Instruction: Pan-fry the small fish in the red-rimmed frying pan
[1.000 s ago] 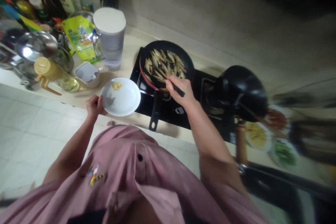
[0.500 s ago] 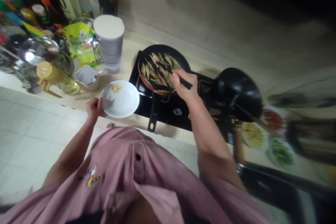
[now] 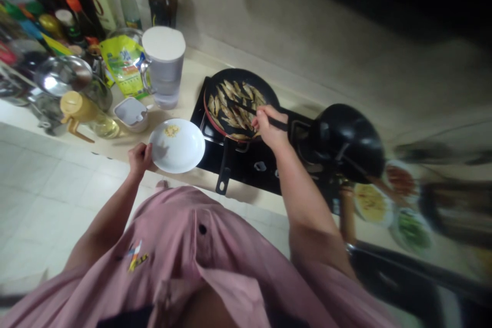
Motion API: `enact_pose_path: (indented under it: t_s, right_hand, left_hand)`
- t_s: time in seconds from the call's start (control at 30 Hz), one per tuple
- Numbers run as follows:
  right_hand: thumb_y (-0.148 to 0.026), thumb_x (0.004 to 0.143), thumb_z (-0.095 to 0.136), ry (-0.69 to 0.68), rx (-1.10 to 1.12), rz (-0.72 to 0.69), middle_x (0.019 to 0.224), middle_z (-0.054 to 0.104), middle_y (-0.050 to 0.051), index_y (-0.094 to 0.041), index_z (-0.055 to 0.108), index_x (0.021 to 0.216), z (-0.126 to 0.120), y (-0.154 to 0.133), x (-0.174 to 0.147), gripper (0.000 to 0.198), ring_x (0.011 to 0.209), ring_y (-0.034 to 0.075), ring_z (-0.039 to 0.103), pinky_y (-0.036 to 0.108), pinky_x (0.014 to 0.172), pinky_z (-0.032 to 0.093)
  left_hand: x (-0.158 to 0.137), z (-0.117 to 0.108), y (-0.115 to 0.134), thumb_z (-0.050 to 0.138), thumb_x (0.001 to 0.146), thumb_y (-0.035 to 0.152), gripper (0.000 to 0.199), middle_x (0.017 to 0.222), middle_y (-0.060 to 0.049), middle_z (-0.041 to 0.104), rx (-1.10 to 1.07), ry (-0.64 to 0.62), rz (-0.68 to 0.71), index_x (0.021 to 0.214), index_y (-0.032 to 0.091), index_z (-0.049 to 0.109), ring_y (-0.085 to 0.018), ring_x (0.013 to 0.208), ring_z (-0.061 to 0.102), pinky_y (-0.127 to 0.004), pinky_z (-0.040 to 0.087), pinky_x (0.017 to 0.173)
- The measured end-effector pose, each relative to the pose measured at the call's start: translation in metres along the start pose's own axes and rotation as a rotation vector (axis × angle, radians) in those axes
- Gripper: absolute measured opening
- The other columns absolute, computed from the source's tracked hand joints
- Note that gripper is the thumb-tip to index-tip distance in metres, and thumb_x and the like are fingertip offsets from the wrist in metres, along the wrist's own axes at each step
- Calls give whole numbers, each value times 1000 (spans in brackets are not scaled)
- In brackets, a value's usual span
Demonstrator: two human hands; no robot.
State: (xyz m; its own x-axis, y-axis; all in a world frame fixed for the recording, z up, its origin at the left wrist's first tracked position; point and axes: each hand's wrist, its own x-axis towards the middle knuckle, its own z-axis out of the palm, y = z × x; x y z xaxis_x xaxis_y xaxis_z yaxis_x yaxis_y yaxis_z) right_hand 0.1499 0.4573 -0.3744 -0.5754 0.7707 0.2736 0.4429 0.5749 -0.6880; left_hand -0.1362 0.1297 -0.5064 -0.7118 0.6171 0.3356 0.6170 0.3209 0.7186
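Note:
My left hand is closed on the left rim of a white plate, with the thumb at the edge. A small pile of pale yellow chopped bits lies on the plate. My right hand grips black chopsticks over the right side of a black frying pan. Their tips reach left among several small browned fish in the pan. The pan has a red outer side, and its black handle points toward me.
Left of the pan stand a water jug, a white seasoning box, an oil bottle and several bottles. On the right are a black wok on the stove and bowls of yellow, red and green food.
The chopsticks have swung to a flatter angle, their tips now showing further left over the fish. My left hand still holds the plate in about the same place.

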Motion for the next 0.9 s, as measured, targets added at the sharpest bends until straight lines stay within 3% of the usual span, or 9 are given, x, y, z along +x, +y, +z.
enact_pose_path:
  t_s: [0.1,0.37,0.67,0.9]
  right_hand:
    - [-52,96,47,52,35,61,58,63,-1,-24,64,86,-4,5,2,35,48,16,58,31,54,51]
    - [-43,96,48,-110,-148,-133,69,69,2,-25,67,82,-13,-19,-9,30,64,19,67,33,68,54]
    - [-49,99,40,21,-194,-141,71,69,4,-25,68,93,4,-13,17,37,70,23,67,39,76,56]
    - [-46,97,46,-50,-198,-133,67,67,4,-25,68,86,4,-7,25,33,68,22,66,37,71,55]
  left_hand:
    - [-1,1,-1,59,89,36,45,48,4,32,0,-1,-11,54,21,33,-11,48,31,-29,26,53]
    - [0,1,1,58,88,40,47,48,3,32,3,-2,-32,53,22,33,-11,49,31,-29,26,53]
    - [-1,1,-4,60,88,36,46,48,4,31,7,1,-17,54,22,32,-11,49,30,-29,25,54]
    - [-1,2,-6,59,89,35,46,48,3,33,14,6,-15,54,21,33,-11,49,32,-30,26,54]
